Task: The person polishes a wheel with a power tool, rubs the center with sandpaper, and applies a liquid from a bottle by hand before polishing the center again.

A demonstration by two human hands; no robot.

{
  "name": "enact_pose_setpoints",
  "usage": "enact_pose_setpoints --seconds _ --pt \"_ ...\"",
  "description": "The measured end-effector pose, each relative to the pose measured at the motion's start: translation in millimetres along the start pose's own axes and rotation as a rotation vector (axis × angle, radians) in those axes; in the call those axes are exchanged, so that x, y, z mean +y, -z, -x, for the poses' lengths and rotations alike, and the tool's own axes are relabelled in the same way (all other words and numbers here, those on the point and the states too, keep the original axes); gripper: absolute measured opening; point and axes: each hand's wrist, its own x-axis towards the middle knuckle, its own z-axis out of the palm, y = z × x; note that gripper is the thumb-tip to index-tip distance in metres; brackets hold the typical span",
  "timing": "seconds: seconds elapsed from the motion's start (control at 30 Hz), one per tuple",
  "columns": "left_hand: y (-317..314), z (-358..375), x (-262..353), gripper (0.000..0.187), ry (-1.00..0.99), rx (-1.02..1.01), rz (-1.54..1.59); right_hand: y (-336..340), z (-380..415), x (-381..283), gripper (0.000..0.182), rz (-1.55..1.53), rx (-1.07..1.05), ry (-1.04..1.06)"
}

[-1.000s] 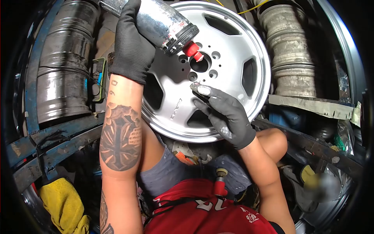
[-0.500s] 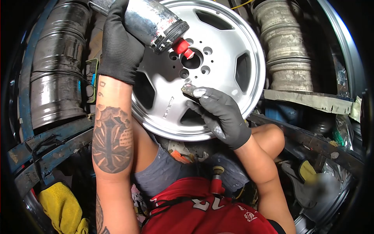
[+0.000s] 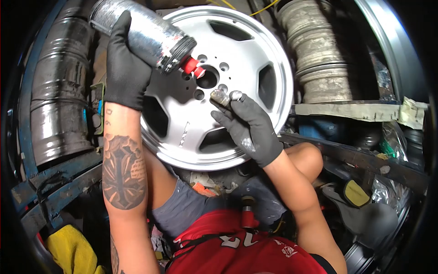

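shiny steel rims [image 3: 61, 109] stacked left. black-gloved left hand [image 3: 125, 73] has a tipped silver cylindrical bottle [image 3: 148, 39] gripped, thumb on top, other fingers hidden. red plastic nozzle [image 3: 192, 67] points at the silver metal wheel's [image 3: 244, 64] centre. black-gloved right hand [image 3: 253, 130] is over that wheel, fingers half curled, can't tell if pinching the grubby grey bit [image 3: 220, 97].

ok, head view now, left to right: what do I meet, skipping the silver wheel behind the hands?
Shiny metal stack → left gloved hand → red nozzle → right gloved hand → worn rim stack → curved silver metal piece.
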Motion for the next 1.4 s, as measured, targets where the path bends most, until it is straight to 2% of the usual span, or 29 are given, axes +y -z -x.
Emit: enact_pose_setpoints --seconds 0.03,0.07,0.17,0.2,0.3,0.4,0.5,0.57,0.63,0.7,0.83,0.93,0.97,1.07,1.2,1.33,1.4 --pt "-0.4 -0.8 0.8 0.058 0.011 -0.009 0.025 -0.1 -3.8 -8.6 0.023 -0.218 0.063 -0.062" --pt "0.3 -0.5 1.7 0.057 0.013 0.02 0.013 -1.8 -4.4 -19.1 0.021 -0.236 0.125 -0.042" --pt "-11.4 7.9 1.2 0.055 -0.014 0.069 -0.015 37.1 -13.1 -43.1 0.046 -0.374 0.052 -0.008" --pt "-17.2 13.6 0.9 0.052 -0.052 0.075 -0.045 36.0 -14.8 -49.1 0.054 -0.416 0.139 0.083" --pt "-7.3 6.7 -1.9 0.049 -0.069 0.057 0.001 36.1 -15.1 -54.2 0.056 -0.246 0.181 0.154" --pt "-1.2 4.9 -1.5 0.047 -0.012 -0.06 0.04 35.4 -13.0 -43.5 0.048 -0.221 0.149 0.156" --pt "6.7 1.7 -1.0 0.046 0.003 -0.083 0.049 25.1 -8.9 -40.1 0.039 0.413 0.292 0.124" --pt "6.7 0.0 -0.9 0.046 -0.065 -0.038 -0.001 27.7 -16.5 -21.2 0.036 0.748 0.219 0.211" --pt "5.0 -0.5 -1.8 0.047 -0.136 0.025 -0.046 26.2 -14.6 -14.0 0.039 1.71 -0.035 0.635" --pt "6.4 -3.1 1.9 0.048 -0.142 -0.007 -0.05 23.6 -12.4 7.0 0.046 1.934 -0.098 0.517" --pt "6.1 -3.7 3.4 0.052 -0.153 -0.016 -0.104 15.3 -10.5 28.6 0.059 2.174 -0.041 0.478" --pt "1.3 4.1 2.9 0.043 -0.093 -0.211 -0.013 8.9 -16.3 35.0 0.065 2.245 -0.017 0.524" --pt "-1.4 5.4 2.2 0.043 -0.097 -0.189 -0.006 7.0 -17.2 35.7 0.067 2.259 -0.011 0.547" --pt "-7.8 5.9 2.6 0.043 -0.105 -0.142 0.011 1.2 -5.8 37.0 0.067 2.277 -0.099 0.446" --pt "-12.0 11.0 3.2 0.044 -0.065 -0.182 0.046 4.9 -7.4 33.6 0.069 2.328 -0.026 0.41" --pt "-22.2 17.6 -0.8 0.045 -0.046 -0.198 -0.003 8.0 -11.2 39.3 0.067 2.309 -0.095 0.389" --pt "-24.6 17.0 -0.3 0.045 -0.075 -0.18 -0.008 9.4 -10.3 38.8 0.064 2.26 -0.035 0.452"
